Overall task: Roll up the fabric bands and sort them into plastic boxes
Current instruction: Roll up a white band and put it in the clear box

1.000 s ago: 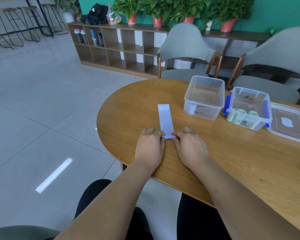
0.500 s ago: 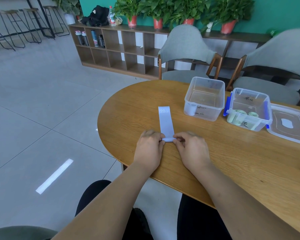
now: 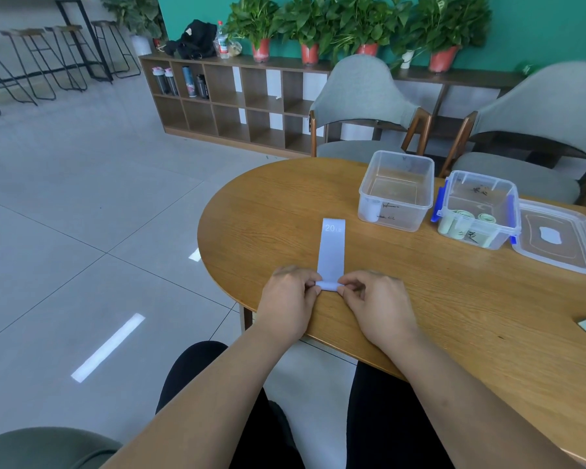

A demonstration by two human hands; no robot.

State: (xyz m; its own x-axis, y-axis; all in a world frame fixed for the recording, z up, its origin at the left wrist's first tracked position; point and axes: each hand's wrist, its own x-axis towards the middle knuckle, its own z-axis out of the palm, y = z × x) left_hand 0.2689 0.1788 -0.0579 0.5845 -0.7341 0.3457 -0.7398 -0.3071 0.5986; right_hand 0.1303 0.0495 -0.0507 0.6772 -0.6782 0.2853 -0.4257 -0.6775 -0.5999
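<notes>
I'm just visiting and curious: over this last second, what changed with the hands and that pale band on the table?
The near end of the pale band has been curled into a small roll, which the left hand and right hand pinch between fingertips; a second ago it lay nearly flat under them. The two plastic boxes, the lid and the table stayed as they were.

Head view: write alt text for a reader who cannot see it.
Both hands, left hand and right hand, pinch the rolled near end of a pale blue fabric band lying flat on a wooden table. Behind stand two open plastic boxes; one holds green rolls.
</notes>
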